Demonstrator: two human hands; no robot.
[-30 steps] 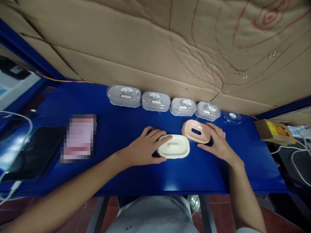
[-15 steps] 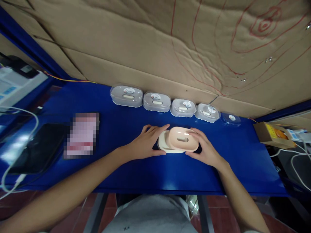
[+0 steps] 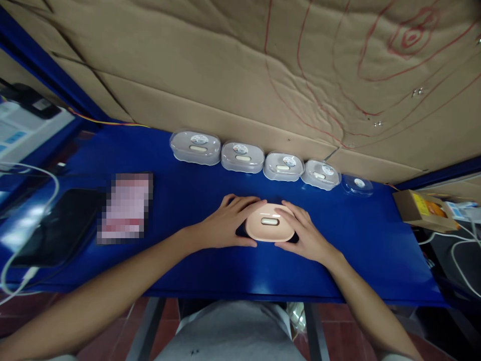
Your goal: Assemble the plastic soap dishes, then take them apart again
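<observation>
Both left hand [image 3: 223, 224] and right hand [image 3: 310, 235] clasp the peach cover [image 3: 264, 232] between widely parted fingers [image 3: 254, 208] and thumbs [image 3: 246, 241].

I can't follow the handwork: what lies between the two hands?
In the head view, a peach oval piece, cream bar showing through, lies between the left hand and right hand.

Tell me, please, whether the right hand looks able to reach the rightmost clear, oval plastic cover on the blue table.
Probably yes: nothing visible stands between the right hand and the clear, oval plastic cover, though that hand would first have to leave the peach, oval, plastic-looking shell.
</observation>
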